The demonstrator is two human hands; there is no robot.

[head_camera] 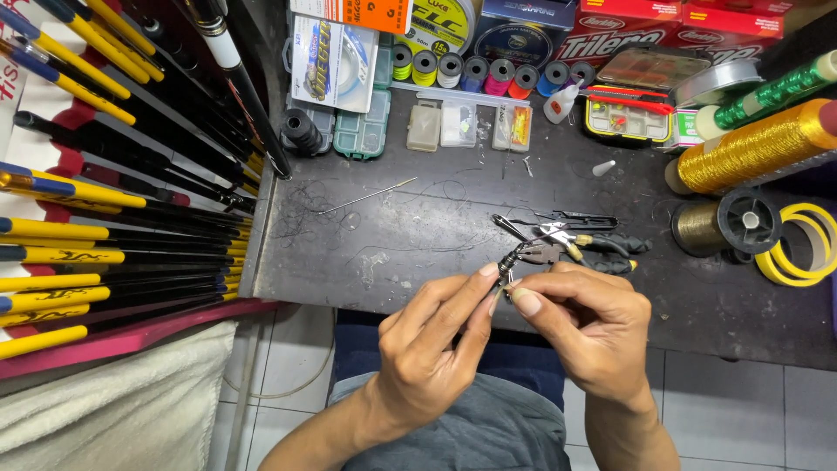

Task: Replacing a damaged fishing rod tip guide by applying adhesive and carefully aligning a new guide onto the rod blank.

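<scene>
My left hand [433, 336] and my right hand [586, 323] meet at the near edge of a dark worktable [418, 227]. Both pinch a small dark rod-guide-like part [508, 262] between thumb and fingertips. The part is tiny and partly hidden by my fingers. Just beyond my fingertips lie pliers [575, 249] with dark handles and a pair of small black snips [567, 219].
Yellow and black rods [105, 218] fill a rack at left. Thread spools [488, 71], small plastic boxes [458, 122] and a glue bottle [561, 102] line the back. Gold and green spools [758, 148] and yellow tape rolls [802, 244] sit at right. A long needle [366, 196] lies mid-table.
</scene>
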